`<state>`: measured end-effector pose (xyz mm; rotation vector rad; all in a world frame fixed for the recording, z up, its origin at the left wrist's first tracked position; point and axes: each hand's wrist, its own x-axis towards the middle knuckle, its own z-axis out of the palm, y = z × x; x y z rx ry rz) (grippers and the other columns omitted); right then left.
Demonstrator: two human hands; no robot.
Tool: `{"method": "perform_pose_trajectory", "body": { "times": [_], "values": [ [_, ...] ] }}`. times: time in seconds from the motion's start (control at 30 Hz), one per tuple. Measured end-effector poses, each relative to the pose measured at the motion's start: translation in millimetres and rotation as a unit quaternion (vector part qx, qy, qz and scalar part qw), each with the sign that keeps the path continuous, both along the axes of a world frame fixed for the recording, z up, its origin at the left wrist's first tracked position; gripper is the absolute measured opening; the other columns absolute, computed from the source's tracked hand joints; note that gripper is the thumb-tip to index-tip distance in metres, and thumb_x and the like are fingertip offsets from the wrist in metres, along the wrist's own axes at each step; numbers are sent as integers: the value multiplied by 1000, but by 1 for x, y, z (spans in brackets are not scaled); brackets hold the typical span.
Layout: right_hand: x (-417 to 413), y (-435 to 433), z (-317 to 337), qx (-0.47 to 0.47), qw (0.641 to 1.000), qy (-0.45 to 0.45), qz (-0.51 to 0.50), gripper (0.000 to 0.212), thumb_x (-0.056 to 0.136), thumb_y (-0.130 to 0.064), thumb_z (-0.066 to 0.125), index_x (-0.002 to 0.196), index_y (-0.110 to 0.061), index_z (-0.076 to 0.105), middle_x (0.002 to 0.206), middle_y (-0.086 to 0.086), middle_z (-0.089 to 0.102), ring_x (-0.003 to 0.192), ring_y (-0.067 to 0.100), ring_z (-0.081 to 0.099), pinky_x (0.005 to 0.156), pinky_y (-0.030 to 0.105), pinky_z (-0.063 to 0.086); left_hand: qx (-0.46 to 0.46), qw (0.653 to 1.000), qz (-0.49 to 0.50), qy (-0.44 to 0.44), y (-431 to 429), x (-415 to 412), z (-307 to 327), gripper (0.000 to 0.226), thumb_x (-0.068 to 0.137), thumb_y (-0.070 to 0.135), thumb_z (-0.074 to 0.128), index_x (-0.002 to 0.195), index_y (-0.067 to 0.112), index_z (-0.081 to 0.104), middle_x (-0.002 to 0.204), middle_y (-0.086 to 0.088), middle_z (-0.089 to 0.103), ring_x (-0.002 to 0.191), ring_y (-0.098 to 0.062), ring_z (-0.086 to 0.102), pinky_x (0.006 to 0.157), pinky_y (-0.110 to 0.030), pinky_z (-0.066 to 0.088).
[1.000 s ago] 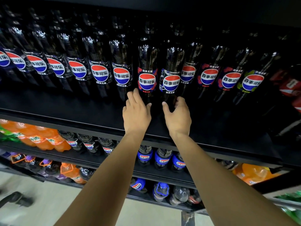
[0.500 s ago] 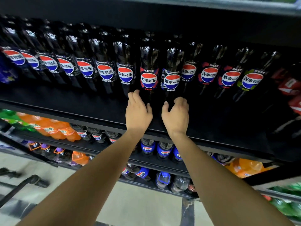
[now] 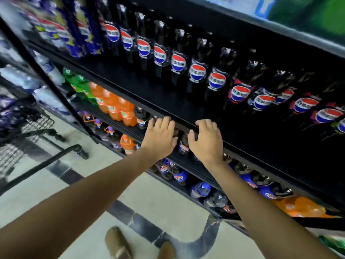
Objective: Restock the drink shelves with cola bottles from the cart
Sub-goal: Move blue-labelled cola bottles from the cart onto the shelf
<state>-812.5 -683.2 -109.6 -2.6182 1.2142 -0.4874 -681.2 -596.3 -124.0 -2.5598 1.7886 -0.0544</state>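
Though blur smears the left side of the head view, the count is fair. Two hands are in front of one black shelf (image 3: pixel 186 101). At least twelve cola bottles (image 3: pixel 197 71) stand in its front row, with more behind them in shadow. They are tall, dark, glossy plastic, and each has a round red, white and blue label. They stand well back from the shelf's front lip, and the board before them is flat and matt.

On the shelf below are a cluster of orange bottles (image 3: pixel 115 107), too merged to count, and green bottles (image 3: pixel 78 83) to their left. One wire-mesh cart (image 3: pixel 28 128) with a black tube handle stands on the pale tiled floor (image 3: pixel 158 199) at the left. Its load is too blurred to name. Two brown shoes (image 3: pixel 117 243) show at the bottom edge.

The left hand (image 3: pixel 160 135) is palm down. Its fingers (image 3: pixel 164 121) are nearly straight and close together, their tips reach the shelf's front lip, and they hold nothing. The right hand (image 3: pixel 205 141) is just beside it, not touching it. Its fingers (image 3: pixel 203 124) are loosely bent with the tips on the same lip, and they hold nothing either.
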Motion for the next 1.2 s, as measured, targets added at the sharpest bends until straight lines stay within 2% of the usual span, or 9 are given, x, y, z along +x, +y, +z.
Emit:
{"method": "perform_pose_trajectory", "body": {
  "times": [0.13,0.2,0.33,0.6,0.67,0.83,1.03,1.13,1.2],
  "values": [
    [73,34,17,-26,990,68,124,31,92,-28,52,112,-6,61,109,10,64,105,30,55,89,40,43,69,996,55,-9,68,71,10,46,97,40,35,133,11,39,137,-8,43,127,-28,40,110,-46,22],
    [118,53,25,-24,982,91,162,31,93,-30,50,110,-7,60,109,9,64,107,29,54,86,39,42,73,993,96,13,107,109,17,45,96,37,37,133,11,41,138,-8,44,127,-29,40,109,-45,21],
    [216,107,32,12,972,103,210,27,94,-32,48,104,-8,57,105,10,62,106,32,53,80,40,42,73,983,167,22,198,191,25,39,96,37,39,123,11,48,126,-9,52,117,-30,48,102,-43,27],
    [413,230,29,30,935,106,336,26,92,-34,50,105,-14,60,102,8,65,104,32,58,67,33,35,68,953,293,35,337,331,44,36,94,35,40,119,12,52,122,-10,57,116,-31,52,100,-40,33],
    [453,260,27,29,921,111,372,27,92,-35,51,108,-14,59,105,7,64,105,30,58,69,34,40,66,942,326,39,367,354,46,33,96,34,39,116,12,53,120,-10,58,115,-30,52,100,-41,33],
    [536,322,25,34,881,121,457,19,92,-35,50,97,-17,54,82,-2,51,90,27,59,63,29,33,83,915,392,49,428,405,45,31,95,34,41,114,12,54,120,-9,59,114,-30,54,99,-40,35],
    [628,373,18,34,827,147,541,25,94,-33,46,106,-14,58,84,1,57,85,25,59,63,30,35,107,872,471,82,474,468,34,32,94,30,41,118,13,52,123,-9,58,116,-27,53,102,-42,35],
    [673,391,15,33,791,170,587,35,95,-32,46,123,-14,56,105,7,63,98,28,60,67,31,39,115,849,507,98,488,499,29,31,94,30,41,117,13,52,123,-8,57,116,-27,53,101,-41,35],
    [700,401,13,31,766,190,613,33,96,-32,45,122,-14,55,102,5,62,96,27,59,69,33,44,121,832,531,105,495,518,25,34,95,31,41,121,13,51,125,-8,56,118,-28,52,100,-41,36]
  ]
}}
